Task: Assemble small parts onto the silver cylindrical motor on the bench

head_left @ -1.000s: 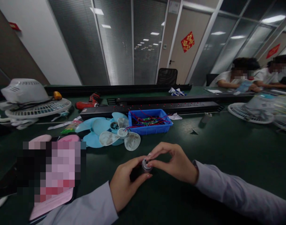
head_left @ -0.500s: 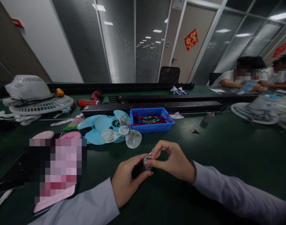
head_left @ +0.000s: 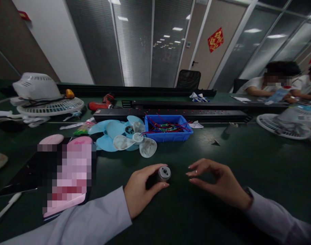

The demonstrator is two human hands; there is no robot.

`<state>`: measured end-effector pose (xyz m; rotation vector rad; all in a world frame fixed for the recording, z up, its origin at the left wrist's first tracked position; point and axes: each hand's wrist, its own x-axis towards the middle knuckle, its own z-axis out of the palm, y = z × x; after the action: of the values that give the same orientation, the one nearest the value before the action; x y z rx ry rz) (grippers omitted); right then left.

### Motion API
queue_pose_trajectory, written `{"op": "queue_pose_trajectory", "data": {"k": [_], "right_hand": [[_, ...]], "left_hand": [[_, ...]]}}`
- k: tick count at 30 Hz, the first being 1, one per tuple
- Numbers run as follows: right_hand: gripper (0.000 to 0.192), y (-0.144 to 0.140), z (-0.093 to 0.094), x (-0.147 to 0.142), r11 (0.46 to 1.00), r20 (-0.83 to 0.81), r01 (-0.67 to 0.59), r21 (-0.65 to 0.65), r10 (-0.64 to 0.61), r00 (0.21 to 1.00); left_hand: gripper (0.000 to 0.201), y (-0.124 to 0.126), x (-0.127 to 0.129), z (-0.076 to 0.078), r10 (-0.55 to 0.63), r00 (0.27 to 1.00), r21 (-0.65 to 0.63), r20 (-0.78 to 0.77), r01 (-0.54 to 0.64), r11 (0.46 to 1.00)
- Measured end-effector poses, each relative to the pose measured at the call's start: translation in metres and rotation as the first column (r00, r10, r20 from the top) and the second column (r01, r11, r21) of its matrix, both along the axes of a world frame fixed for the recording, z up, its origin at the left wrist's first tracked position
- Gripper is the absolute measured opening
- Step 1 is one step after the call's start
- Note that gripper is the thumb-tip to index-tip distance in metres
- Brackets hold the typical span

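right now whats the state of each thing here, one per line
left hand: closed around the small motor
small motor: held, round end facing up
right hand: off the motor, fingers curled, empty
blue bin: open, holding wired parts
fan blades: loose, lying flat on the table

Fan blades lie beside a blue bin of red wires, a red drill behind.

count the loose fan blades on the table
2: a blue fan blade left of the blue bin, and a white fan blade lying overlapped on its near side. Others may be hidden behind the fan guards.
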<state>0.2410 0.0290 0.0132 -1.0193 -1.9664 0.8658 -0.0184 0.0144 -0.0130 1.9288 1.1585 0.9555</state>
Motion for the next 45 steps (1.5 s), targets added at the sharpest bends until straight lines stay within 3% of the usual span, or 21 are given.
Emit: {"op": "queue_pose_trajectory", "data": {"k": [4,10,16,19,24,35,41,45], "right_hand": [[0.009,-0.014,-0.016,0.030,0.991,0.173,-0.018,-0.131,0.041,0.984],[0.010,-0.015,-0.021,0.030,0.994,0.203,-0.052,-0.098,0.071,0.977],[0.011,-0.003,-0.001,-0.003,0.999,-0.026,0.036,-0.016,-0.037,0.999],[0.011,0.008,0.012,-0.037,0.997,-0.124,-0.034,0.074,0.043,0.991],[0.007,0.016,0.019,-0.070,0.982,-0.038,-0.133,0.134,0.139,0.990],[0.018,0.015,0.005,-0.073,1.000,-0.135,-0.024,-0.010,0.022,0.991],[0.012,0.014,0.004,-0.074,0.993,-0.222,-0.054,0.102,0.075,0.972],[0.019,0.014,0.007,-0.054,0.988,-0.300,-0.064,0.139,0.104,0.948]], "left_hand": [[0.041,0.000,0.001,0.001,0.007,1.000,0.002,-0.011,-0.007,1.000],[0.041,0.001,0.001,0.002,0.006,0.999,-0.001,-0.032,-0.006,1.000],[0.041,0.000,0.001,0.003,0.004,1.000,0.000,-0.031,-0.004,1.000],[0.040,-0.001,0.002,0.003,-0.002,1.000,0.002,-0.021,0.002,1.000],[0.039,0.000,0.003,0.001,-0.001,1.000,0.012,0.006,0.001,1.000],[0.041,-0.001,0.002,-0.001,0.004,1.000,0.009,0.012,-0.004,1.000],[0.041,0.000,0.002,-0.004,0.014,1.000,0.038,0.009,-0.014,0.999],[0.040,0.000,0.002,-0.003,0.002,1.000,0.007,-0.018,-0.002,1.000]]}}
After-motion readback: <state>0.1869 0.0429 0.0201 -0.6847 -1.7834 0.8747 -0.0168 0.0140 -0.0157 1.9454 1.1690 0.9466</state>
